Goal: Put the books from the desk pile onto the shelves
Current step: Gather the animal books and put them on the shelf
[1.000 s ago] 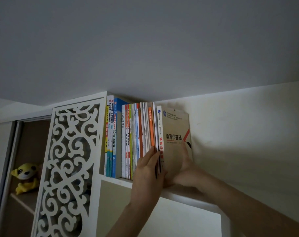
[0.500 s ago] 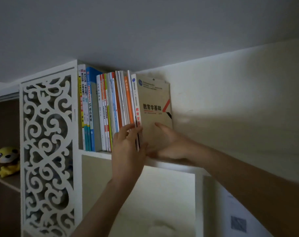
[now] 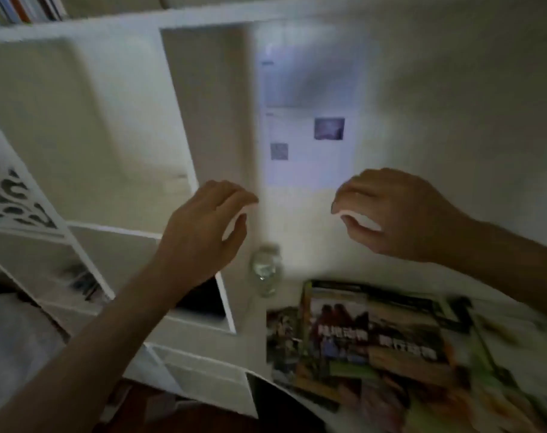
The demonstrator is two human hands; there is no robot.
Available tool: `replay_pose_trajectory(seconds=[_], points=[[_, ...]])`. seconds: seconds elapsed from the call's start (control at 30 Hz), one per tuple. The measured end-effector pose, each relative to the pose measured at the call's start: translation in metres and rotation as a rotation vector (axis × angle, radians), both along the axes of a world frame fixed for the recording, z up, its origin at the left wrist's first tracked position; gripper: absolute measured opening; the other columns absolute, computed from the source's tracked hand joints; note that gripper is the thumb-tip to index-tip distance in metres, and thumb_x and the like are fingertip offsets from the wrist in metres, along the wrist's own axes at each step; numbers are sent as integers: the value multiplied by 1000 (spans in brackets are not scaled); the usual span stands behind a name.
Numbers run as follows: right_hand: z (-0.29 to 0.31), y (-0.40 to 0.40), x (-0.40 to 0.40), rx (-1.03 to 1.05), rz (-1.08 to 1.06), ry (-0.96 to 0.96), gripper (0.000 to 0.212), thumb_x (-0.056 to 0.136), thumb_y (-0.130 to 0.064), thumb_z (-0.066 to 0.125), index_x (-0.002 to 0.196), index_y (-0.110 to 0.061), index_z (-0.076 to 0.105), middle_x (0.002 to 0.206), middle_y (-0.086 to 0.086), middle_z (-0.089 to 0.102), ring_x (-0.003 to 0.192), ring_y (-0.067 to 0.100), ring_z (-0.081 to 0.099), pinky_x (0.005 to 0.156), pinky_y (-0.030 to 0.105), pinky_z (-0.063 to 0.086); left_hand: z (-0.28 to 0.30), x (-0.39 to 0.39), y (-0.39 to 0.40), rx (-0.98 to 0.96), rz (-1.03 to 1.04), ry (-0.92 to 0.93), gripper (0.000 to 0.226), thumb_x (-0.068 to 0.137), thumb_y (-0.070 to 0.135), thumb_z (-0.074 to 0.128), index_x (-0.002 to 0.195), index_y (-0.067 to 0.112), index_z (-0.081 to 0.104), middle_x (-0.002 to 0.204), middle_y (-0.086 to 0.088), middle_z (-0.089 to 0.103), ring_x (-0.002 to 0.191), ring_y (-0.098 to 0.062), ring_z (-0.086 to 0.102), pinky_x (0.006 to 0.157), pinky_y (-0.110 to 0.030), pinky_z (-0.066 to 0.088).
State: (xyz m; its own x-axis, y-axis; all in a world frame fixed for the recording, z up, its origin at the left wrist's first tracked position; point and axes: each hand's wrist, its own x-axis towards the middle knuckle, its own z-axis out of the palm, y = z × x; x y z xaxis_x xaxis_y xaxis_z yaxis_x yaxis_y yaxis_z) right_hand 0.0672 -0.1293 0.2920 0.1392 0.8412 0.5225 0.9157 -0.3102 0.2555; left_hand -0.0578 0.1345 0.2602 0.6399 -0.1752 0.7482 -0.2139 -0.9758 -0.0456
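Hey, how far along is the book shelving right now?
Partly done. A row of books already stands on the top shelf. Nothing is in hand: the left hand and right hand hang in the air with loosely curled fingers, above the desk. Still left: the pile of books on the desk, beside a bottle.

Both arms are raised and reach forward, bare to the elbow. The left hand [image 3: 203, 232] is at the middle, back of the hand toward the camera, its fingers loosely bent downward and holding nothing. The right hand [image 3: 394, 214] is to the right at almost the same height, fingers also loosely curled, thumb below them, and it is empty too.
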Motion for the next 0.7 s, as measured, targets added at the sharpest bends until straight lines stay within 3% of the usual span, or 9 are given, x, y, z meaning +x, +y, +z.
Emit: replay_pose_trajectory(seconds=[0.13,0.23,0.3,0.37,0.43,0.53,0.6,0.7], points=[[-124,-85,32,-166,-451,529,30,93,-27,53,122,-25,60,125,-1,57,107,24,59,85,35,49,-127,40,-53,-286,-4,363,31,84,16,62,115,15,60,115,-5,58,101,-26,58,82,-38,52],[-214,-111,41,-305,-713,744,49,97,-43,48,142,-27,37,144,-6,39,127,18,45,97,27,41,-222,69,-82,-653,112,750,44,87,28,68,127,14,54,122,-4,56,108,-25,59,89,-34,49],[-272,-118,45,-367,-842,891,68,91,-60,48,148,-30,25,152,1,30,134,23,38,105,35,41,-280,86,-94,-763,110,960,58,83,46,65,132,18,50,126,-3,58,115,-24,58,97,-39,48],[-318,-121,47,-411,-919,997,79,87,-65,50,151,-33,15,157,7,19,141,32,28,110,48,35,-324,98,-101,-894,107,1075,64,80,54,63,134,23,48,128,1,60,119,-21,57,100,-40,48],[-348,-119,45,-449,-1009,1061,86,86,-68,48,152,-34,5,161,11,4,146,39,13,114,56,26,-353,109,-103,-969,159,1125,58,82,47,69,130,21,50,123,0,62,115,-21,60,96,-37,51],[-364,-116,43,-466,-1121,1035,104,75,-82,47,152,-33,-3,160,19,-6,147,41,4,114,59,18,-368,120,-106,-1031,317,1079,75,73,58,73,129,15,48,123,-9,58,111,-28,59,91,-40,53],[-364,-120,47,-403,-1142,1087,115,67,-86,52,152,-33,-5,160,19,-7,148,40,0,115,59,14,-370,128,-106,-1119,383,1081,59,77,43,78,117,6,56,112,-9,62,104,-30,61,85,-36,53],[-364,-136,56,-349,-1191,1146,123,60,-91,48,153,-28,-4,161,17,-9,148,37,-8,118,56,7,-374,135,-104,-1413,398,1054,45,76,33,81,109,7,66,106,-4,70,97,-26,66,87,-39,56]])
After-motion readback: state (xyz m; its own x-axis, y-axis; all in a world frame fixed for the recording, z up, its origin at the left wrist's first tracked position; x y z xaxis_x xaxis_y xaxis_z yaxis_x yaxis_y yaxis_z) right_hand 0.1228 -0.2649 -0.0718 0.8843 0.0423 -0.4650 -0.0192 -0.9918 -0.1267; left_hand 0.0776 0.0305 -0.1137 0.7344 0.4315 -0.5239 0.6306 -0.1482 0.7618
